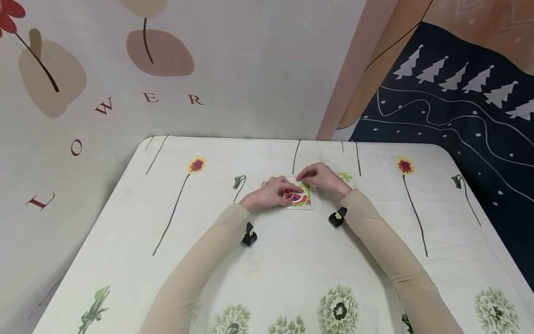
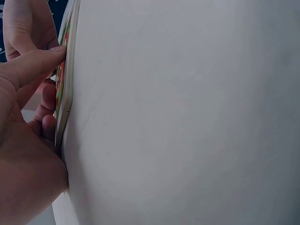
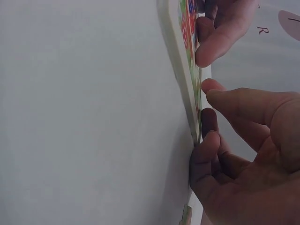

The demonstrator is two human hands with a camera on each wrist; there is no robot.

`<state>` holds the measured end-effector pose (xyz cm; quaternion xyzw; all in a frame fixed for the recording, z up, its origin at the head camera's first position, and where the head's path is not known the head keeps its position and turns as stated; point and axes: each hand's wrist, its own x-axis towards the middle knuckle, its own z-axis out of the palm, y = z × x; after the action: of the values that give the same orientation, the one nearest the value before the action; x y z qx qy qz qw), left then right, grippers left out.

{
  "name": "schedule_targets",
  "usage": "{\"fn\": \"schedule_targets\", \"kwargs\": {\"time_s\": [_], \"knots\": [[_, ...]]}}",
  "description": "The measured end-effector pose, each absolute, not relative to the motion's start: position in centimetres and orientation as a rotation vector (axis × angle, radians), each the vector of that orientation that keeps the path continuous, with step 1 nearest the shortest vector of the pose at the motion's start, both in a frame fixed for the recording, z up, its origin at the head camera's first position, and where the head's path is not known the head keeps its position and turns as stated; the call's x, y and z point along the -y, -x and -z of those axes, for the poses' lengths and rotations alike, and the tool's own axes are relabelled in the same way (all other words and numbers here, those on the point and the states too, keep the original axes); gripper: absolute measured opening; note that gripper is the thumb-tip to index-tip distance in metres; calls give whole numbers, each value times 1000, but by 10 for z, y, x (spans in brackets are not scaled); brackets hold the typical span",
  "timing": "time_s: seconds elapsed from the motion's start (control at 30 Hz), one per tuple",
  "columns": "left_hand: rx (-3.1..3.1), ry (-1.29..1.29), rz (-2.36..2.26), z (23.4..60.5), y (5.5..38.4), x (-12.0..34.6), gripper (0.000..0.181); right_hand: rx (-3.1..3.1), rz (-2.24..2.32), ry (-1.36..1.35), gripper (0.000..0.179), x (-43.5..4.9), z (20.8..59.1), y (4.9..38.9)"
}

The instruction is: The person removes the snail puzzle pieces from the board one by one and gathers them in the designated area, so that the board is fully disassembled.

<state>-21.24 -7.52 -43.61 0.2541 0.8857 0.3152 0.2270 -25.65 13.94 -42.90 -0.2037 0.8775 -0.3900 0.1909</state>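
A square picture puzzle board [image 1: 308, 201] with a pale border and a red, blue and green picture lies flat on the table. My left hand [image 1: 272, 193] rests over its left part, index finger and thumb stretched across the picture. In the left wrist view the left thumb [image 2: 47, 58] presses on the picture, with other fingers at the board's edge. At the board's upper right corner is my right hand [image 1: 322, 178], thumb and index fingertips close together. The right wrist view shows those fingertips right at the board's surface; I cannot tell whether a piece is between them.
A small green puzzle piece [image 1: 345, 176] lies just right of the right hand. The table [image 1: 288, 260] has a white cloth printed with flowers. Behind stands a pale patterned hanging [image 1: 258, 69], with a dark one [image 1: 450, 106] printed with trees at right.
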Motion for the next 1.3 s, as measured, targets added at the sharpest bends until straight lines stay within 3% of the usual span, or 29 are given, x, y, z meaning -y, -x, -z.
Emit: {"fn": "schedule_targets", "kwargs": {"time_s": [1.3], "knots": [[-2438, -699, -861, 432, 211, 74, 46, -2493, 1140, 615, 17, -143, 425, 253]]}}
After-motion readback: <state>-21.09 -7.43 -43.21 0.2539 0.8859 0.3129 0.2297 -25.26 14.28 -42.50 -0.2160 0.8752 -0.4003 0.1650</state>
